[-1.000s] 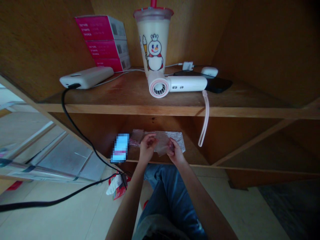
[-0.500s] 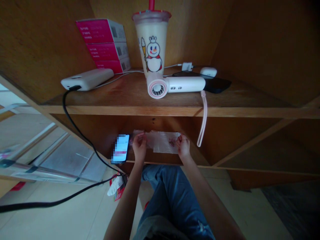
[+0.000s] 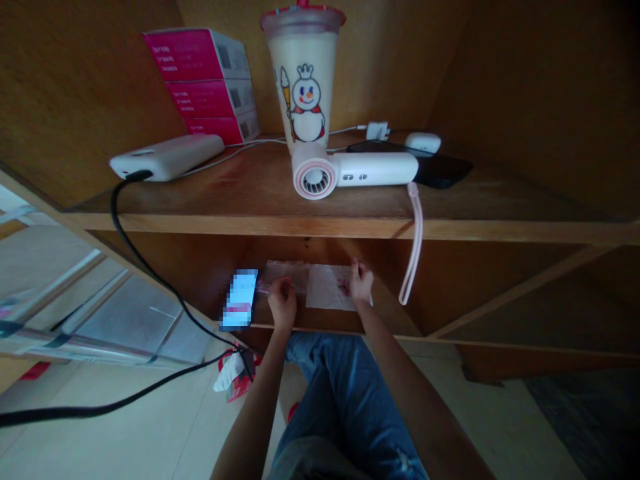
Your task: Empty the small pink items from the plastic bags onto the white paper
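Note:
On the lower shelf, a clear plastic bag (image 3: 299, 272) lies left of a whitish translucent sheet or pouch (image 3: 323, 287). A small reddish patch (image 3: 343, 287) shows at the sheet's right part; whether it is print or contents is unclear. My left hand (image 3: 283, 303) is at the front of the clear bag, its fingers curled together; anything in them is too small to make out. Over the sheet's right edge sits my right hand (image 3: 361, 283), thumb and fingers pinched, with what they hold hidden. A phone (image 3: 239, 300) with a lit, blurred screen lies left of my left hand.
On the upper shelf stand a milky drink cup (image 3: 305, 87), pink boxes (image 3: 195, 63), a white power bank (image 3: 167, 158) and a handheld fan (image 3: 370, 169) with a hanging strap (image 3: 414, 247). A black cable (image 3: 145, 250) runs down the left side. The shelf edge (image 3: 280, 225) juts above my hands.
Both hands held the sheet stretched between them. Now it lies flatter, the clear bag at left is more exposed, and my left hand has drawn slightly toward me with its fingers curled.

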`<action>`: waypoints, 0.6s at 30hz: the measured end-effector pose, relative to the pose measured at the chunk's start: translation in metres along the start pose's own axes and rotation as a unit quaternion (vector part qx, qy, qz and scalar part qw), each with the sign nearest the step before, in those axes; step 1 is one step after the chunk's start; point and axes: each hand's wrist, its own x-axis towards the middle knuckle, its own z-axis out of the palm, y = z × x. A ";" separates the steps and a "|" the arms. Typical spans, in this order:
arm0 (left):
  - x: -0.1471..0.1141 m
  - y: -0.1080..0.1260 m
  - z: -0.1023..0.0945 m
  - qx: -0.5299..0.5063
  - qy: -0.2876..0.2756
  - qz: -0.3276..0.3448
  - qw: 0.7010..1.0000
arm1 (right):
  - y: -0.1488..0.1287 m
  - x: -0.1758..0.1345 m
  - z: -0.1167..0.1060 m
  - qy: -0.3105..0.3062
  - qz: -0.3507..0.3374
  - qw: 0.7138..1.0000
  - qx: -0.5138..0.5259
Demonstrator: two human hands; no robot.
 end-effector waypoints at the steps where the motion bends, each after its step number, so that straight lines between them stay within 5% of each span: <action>1: -0.001 0.000 0.000 0.001 -0.002 0.000 1.000 | 0.000 0.000 0.000 0.003 -0.001 1.000 -0.005; 18: -0.001 0.009 -0.001 0.128 -0.061 0.070 0.987 | -0.017 -0.007 -0.003 -0.055 0.073 0.993 0.072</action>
